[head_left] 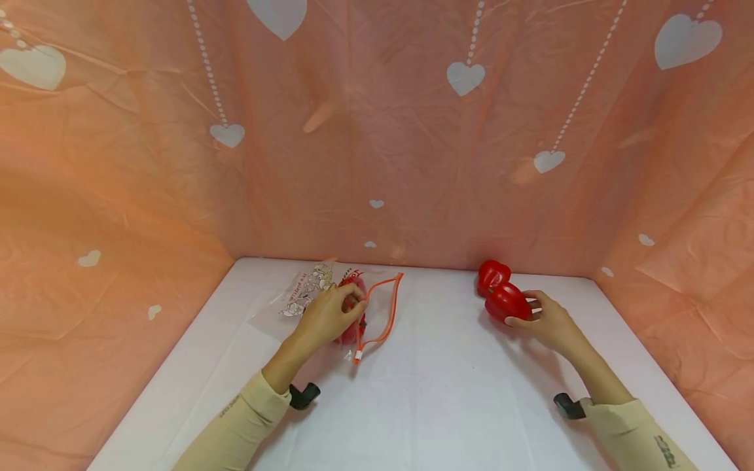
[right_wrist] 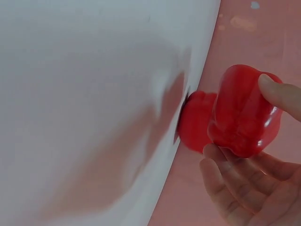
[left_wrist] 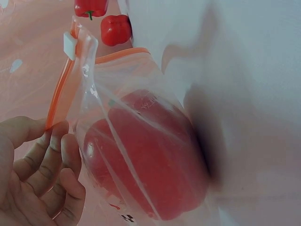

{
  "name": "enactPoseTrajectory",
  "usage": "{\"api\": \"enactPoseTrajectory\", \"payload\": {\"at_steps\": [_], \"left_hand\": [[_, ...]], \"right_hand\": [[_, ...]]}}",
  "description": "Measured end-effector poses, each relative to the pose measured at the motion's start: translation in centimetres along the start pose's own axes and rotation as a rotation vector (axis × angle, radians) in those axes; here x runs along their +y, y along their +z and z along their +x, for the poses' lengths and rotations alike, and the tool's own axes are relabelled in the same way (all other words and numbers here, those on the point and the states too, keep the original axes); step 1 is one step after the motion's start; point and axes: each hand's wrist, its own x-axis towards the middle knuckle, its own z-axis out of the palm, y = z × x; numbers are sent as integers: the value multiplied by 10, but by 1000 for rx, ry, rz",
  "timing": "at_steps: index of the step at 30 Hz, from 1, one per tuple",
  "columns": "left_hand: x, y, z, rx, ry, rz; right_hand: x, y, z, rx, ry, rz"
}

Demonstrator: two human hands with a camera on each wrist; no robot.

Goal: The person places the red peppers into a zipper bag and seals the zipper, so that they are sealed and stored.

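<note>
A clear zip bag (head_left: 300, 294) with an orange zip edge lies at the table's left, its mouth held apart. My left hand (head_left: 332, 311) pinches that orange edge between thumb and fingers, as the left wrist view shows. Inside the bag is a red bell pepper (left_wrist: 146, 155), seen through the plastic. On the right, my right hand (head_left: 548, 320) grips another red bell pepper (head_left: 508, 303) by thumb and fingers, raised off the table. Behind it, a further red bell pepper (head_left: 491, 275) sits on the table near the back edge.
The white table (head_left: 436, 386) is bounded by orange cloth walls (head_left: 406, 163) with white hearts at the back and both sides. A white slider (left_wrist: 69, 45) sits on the bag's zip. Dark wrist mounts (head_left: 304, 396) stick out by both sleeves.
</note>
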Motion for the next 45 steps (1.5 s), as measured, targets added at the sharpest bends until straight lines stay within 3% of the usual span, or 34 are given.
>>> {"api": "enactPoseTrajectory", "payload": {"at_steps": [23,39,45], "left_hand": [[0,-1,0,16,17,2],[0,1,0,8,6,-14],[1,-1,-1,13,12,-8]], "right_hand": [[-39,39,-3,32,-195,7],[-63,65,-2,-26,-203,61],[-73,75,-2,-37,-264,76]]}}
